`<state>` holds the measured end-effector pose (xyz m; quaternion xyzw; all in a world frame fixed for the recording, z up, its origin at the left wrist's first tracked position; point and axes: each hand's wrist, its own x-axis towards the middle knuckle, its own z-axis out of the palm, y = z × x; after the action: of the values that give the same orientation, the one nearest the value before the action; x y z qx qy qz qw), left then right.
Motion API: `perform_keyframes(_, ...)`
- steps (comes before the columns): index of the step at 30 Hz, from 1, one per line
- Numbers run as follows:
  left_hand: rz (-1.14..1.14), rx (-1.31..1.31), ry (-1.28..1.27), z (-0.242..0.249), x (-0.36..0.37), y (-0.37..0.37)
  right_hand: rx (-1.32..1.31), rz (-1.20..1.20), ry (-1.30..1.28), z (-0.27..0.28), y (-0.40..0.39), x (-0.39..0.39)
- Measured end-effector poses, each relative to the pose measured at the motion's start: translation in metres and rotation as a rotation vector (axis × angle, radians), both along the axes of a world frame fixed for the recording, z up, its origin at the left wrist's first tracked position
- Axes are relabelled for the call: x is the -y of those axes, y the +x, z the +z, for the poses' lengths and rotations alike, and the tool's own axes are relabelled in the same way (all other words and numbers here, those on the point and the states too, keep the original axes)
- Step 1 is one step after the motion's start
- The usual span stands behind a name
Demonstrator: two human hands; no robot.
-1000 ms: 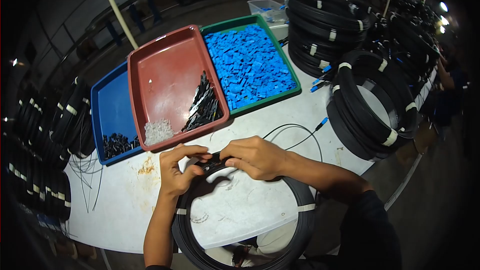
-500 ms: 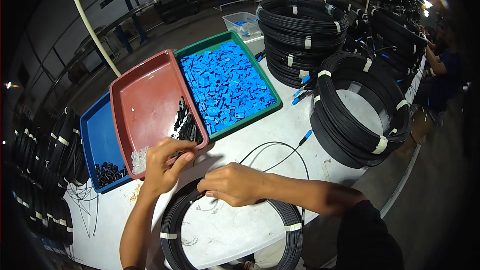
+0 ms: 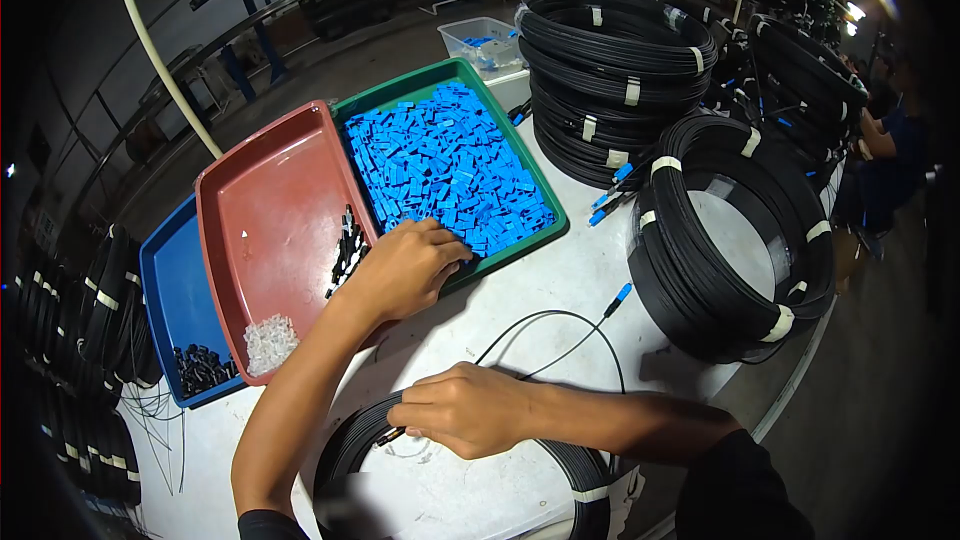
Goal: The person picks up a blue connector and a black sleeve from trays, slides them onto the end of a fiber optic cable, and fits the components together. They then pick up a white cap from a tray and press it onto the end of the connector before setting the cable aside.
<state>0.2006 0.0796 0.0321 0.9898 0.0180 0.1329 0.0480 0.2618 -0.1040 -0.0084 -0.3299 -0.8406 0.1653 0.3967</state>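
Note:
My left hand (image 3: 405,268) reaches over the near edge of the green tray (image 3: 548,232), fingers curled down at the blue plastic connector housings (image 3: 440,165). Its fingertips are partly hidden, so I cannot see whether a piece is between them. My right hand (image 3: 462,410) pinches the end of a black cable (image 3: 388,437), whose dark tip pokes out left of the fingers. Below that hand lies a coil of black cable (image 3: 345,445), bound with pale tape. A loose length of this cable loops to the right and ends in a blue connector (image 3: 621,296).
Left of the green tray, a red tray (image 3: 270,190) holds clear pieces (image 3: 270,342) and black parts; a blue tray (image 3: 180,270) holds small black parts. Cable coils (image 3: 610,90) are stacked at right, with another coil (image 3: 690,270) nearer. A person (image 3: 890,150) sits at far right.
My left hand has moved from the near edge of the red tray, rightward and up to the green tray. My right hand stays at the coil, still pinching the cable end.

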Motion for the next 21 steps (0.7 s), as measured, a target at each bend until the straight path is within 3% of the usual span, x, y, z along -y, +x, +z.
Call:
perform_keyframes(7,0.166,0.087,0.184,0.003,-0.008,0.023,-0.045,-0.008,-0.001,-0.001,-0.001,0.001)
perform_keyframes(14,0.019,0.122,0.173,-0.005,-0.013,0.048,-0.049,-0.006,-0.002,-0.001,-0.002,0.001)
perform_keyframes(21,0.021,0.083,0.184,-0.008,-0.015,0.051,-0.043,-0.013,-0.001,-0.001,-0.001,0.001)
